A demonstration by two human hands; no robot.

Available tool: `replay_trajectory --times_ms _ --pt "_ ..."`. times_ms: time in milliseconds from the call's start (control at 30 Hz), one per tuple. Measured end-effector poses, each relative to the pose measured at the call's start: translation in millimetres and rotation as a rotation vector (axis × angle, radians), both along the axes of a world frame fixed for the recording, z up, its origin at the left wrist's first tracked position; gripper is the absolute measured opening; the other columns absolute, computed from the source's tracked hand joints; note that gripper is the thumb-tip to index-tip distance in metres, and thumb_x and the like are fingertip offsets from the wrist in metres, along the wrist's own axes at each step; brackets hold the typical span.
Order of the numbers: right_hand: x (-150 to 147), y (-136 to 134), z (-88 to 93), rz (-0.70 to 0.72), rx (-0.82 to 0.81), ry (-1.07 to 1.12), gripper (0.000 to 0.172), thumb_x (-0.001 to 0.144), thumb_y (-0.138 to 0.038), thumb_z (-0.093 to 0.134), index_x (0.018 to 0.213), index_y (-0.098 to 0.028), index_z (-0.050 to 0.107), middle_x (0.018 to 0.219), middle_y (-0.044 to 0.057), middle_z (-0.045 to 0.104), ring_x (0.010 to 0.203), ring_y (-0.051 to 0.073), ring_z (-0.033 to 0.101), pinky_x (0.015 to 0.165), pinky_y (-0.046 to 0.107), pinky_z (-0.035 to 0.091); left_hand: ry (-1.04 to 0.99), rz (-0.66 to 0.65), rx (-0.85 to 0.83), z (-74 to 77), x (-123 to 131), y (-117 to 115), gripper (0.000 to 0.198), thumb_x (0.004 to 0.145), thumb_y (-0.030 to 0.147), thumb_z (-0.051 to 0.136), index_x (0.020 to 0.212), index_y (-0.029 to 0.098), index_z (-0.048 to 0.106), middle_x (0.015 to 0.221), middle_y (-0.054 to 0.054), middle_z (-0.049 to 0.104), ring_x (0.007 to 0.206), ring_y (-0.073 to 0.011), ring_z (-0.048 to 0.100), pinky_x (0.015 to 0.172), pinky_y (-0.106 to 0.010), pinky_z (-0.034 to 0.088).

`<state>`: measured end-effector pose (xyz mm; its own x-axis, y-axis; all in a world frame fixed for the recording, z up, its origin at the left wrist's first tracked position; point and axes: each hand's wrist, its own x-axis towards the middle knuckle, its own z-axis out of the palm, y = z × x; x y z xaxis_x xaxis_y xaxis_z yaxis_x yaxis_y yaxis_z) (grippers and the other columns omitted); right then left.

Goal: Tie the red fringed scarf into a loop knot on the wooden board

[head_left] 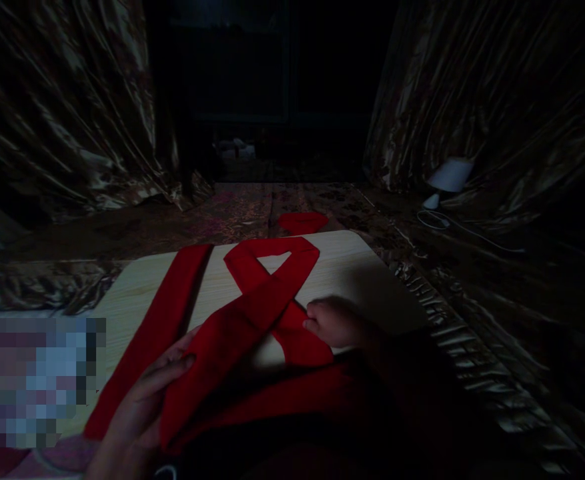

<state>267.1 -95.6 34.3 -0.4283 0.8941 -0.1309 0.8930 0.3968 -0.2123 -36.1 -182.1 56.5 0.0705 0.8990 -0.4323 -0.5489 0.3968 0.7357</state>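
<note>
A long red cloth strip (pixel 230 330) lies looped and crossed over itself on a pale wooden board (pixel 367 267). Its near part rises from the board at my left hand (pixel 147 387), whose thumb rests on the cloth with fingers behind it. My right hand (pixel 336 323) is closed at the right edge of the strip's lower crossing, its fingertips against the cloth. Another straight length of red cloth (pixel 160 320) runs along the board's left side. More red cloth lies across the near edge in deep shadow; whether these lengths join is hidden.
Beyond the board, a red cloth piece (pixel 302 221) lies on a patterned, fringed covering (pixel 242 207). A small white lamp (pixel 451 175) with a trailing cord stands at the right. Patterned curtains (pixel 107 100) hang on both sides. A blurred-out object (pixel 47 383) is at left.
</note>
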Motion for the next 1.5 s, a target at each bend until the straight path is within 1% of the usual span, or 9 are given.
replay_trajectory --times_ms 200,400,500,600,733,800,900,1033,1500 --pt "28.4 28.0 -4.1 -0.032 -0.186 0.168 0.023 0.092 -0.035 0.057 0.078 -0.018 0.063 0.072 0.001 0.065 0.062 0.012 0.049 0.057 0.025 0.026 0.02 -0.034 -0.042 0.0 5.8 0.6 0.096 0.059 0.002 0.082 0.147 0.023 0.05 0.109 -0.009 0.077 0.087 -0.028 0.076 0.077 -0.03 0.063" --pt "20.0 14.4 -12.8 -0.088 -0.052 0.229 0.016 0.088 -0.029 0.063 0.077 -0.018 0.058 0.075 0.0 0.063 0.067 0.012 0.049 0.06 0.025 0.027 0.222 -0.066 0.044 -3.9 6.0 3.7 0.091 0.062 0.009 0.085 0.145 0.021 0.051 0.11 -0.012 0.076 0.09 -0.029 0.075 0.071 -0.03 0.063" --pt "13.2 3.9 -9.6 -0.125 0.024 0.191 0.014 0.087 -0.029 0.064 0.08 -0.019 0.058 0.079 0.002 0.064 0.07 0.013 0.05 0.061 0.026 0.027 0.445 -0.04 0.112 -10.5 1.8 8.2 0.077 0.064 0.01 0.086 0.136 0.022 0.061 0.121 -0.01 0.073 0.111 -0.0279 0.069 0.076 -0.022 0.06" --pt "9.1 -3.1 -4.8 -0.148 0.062 0.157 0.013 0.086 -0.031 0.066 0.086 -0.019 0.059 0.085 0.003 0.066 0.073 0.015 0.054 0.063 0.027 0.028 0.571 -0.001 0.225 -10.2 5.0 16.2 0.053 0.066 0.011 0.084 0.117 0.019 0.074 0.139 -0.01 0.062 0.141 -0.0277 0.044 0.096 -0.019 0.051" --pt "5.3 -6.2 -2.6 -0.152 0.079 0.138 0.015 0.087 -0.033 0.066 0.089 -0.019 0.06 0.088 0.004 0.067 0.076 0.016 0.057 0.064 0.028 0.029 0.784 -0.264 0.517 0.5 27.1 41.7 0.042 0.079 0.025 0.077 0.121 0.019 0.073 0.142 -0.008 0.06 0.143 -0.0251 0.041 0.121 -0.027 0.022" --pt "3.4 -7.3 -3.5 -0.167 0.093 0.135 0.015 0.087 -0.033 0.066 0.089 -0.019 0.061 0.089 0.005 0.069 0.078 0.016 0.059 0.065 0.028 0.03 0.923 -0.379 0.709 0.0 41.1 63.7 0.042 0.088 0.033 0.067 0.128 0.02 0.069 0.145 -0.008 0.058 0.143 -0.0255 0.042 0.123 -0.034 0.02" --pt "2.7 -12.6 -5.8 -0.2 0.128 0.132 0.015 0.088 -0.034 0.065 0.089 -0.019 0.063 0.09 0.005 0.07 0.078 0.017 0.06 0.066 0.028 0.031 1.268 -0.609 0.95 -16.4 58.1 101.0 0.052 0.098 0.042 0.047 0.144 0.021 0.055 0.155 -0.008 0.044 0.148 -0.0269 0.033 0.123 -0.047 0.019" --pt "11.9 -29.2 -9.2 -0.266 0.171 0.133 0.022 0.088 -0.04 0.064 0.082 -0.019 0.065 0.083 0.005 0.07 0.074 0.017 0.06 0.064 0.029 0.031 1.666 -0.837 0.864 -49.8 68.9 131.2 0.064 0.102 0.052 0.027 0.159 0.024 0.026 0.166 -0.008 0.017 0.153 -0.0326 0.012 0.12 -0.062 0.012" --pt "42.5 -92.5 -11.1 -0.287 -0.094 0.001 0.04 0.087 -0.055 0.059 0.082 -0.018 0.075 0.082 0.011 0.072 0.065 0.017 0.06 0.058 0.028 0.031 1.784 -0.822 0.895 -65.8 68.4 131.0 0.063 0.103 0.052 0.019 0.161 0.029 0.018 0.167 -0.004 0.011 0.154 -0.0314 0.009 0.12 -0.06 0.011"
